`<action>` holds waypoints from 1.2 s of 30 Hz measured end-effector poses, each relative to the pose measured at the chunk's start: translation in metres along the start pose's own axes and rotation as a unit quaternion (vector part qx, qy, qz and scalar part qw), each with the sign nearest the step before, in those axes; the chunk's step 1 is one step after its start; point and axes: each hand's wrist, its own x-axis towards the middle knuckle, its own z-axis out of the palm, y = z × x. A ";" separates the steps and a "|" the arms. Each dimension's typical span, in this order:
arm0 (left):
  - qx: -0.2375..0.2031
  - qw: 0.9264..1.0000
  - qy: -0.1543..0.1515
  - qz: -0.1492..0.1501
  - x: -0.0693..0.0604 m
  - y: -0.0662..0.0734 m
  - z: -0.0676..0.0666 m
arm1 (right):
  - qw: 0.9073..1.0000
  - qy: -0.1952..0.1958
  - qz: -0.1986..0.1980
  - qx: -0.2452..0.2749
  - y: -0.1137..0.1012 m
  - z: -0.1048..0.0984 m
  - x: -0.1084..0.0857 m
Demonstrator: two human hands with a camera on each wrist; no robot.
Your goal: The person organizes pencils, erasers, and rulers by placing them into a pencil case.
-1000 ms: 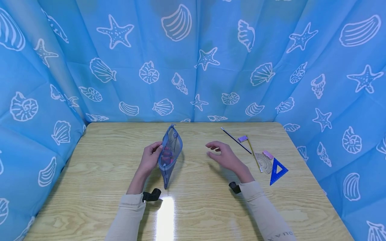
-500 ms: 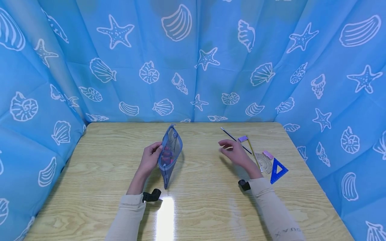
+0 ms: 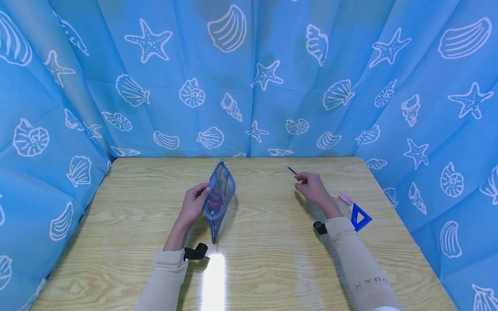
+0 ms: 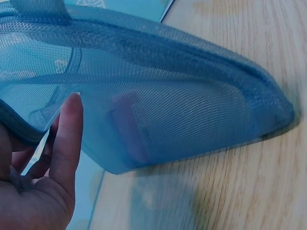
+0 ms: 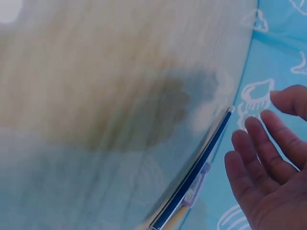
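Observation:
A blue mesh zip pouch [image 3: 230, 196] stands with its mouth agape left of centre, and my left hand [image 3: 193, 202] pinches its left rim. Pinkish items [image 3: 215, 201] show inside, seen only blurrily through the mesh in the left wrist view. My right hand [image 3: 314, 190] hovers over a dark pencil [image 3: 291, 169], with nothing in its grasp. In the right wrist view its loosely bent fingers [image 5: 254, 148] are apart from the pencil, which lies on the table beside a purple eraser [image 5: 195, 189] and a yellow pencil [image 5: 177, 217]. The hand covers most of these in the head view.
Right of the right wrist lie a clear protractor [image 3: 344, 209], a pink eraser [image 3: 346, 199] and a blue set square [image 3: 362, 222], partly behind the sleeve. A blue shell-patterned curtain [image 3: 249, 77] borders the wooden table [image 3: 128, 207] at the back and sides.
My right hand has moved right and slightly away from me, from bare table to above the dark pencil. The left hand and pouch have stayed in place.

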 end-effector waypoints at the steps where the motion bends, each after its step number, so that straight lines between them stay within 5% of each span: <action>1: -0.001 1.000 0.000 0.001 0.000 0.000 0.000 | 1.000 0.001 0.003 -0.006 0.001 -0.001 0.003; 22: -0.001 1.000 0.003 0.003 0.000 0.001 -0.001 | 0.986 -0.044 0.067 -0.147 0.002 -0.002 0.037; 36: -0.012 1.000 -0.005 -0.001 0.001 -0.001 -0.001 | 0.979 -0.052 0.110 -0.161 -0.005 -0.001 0.042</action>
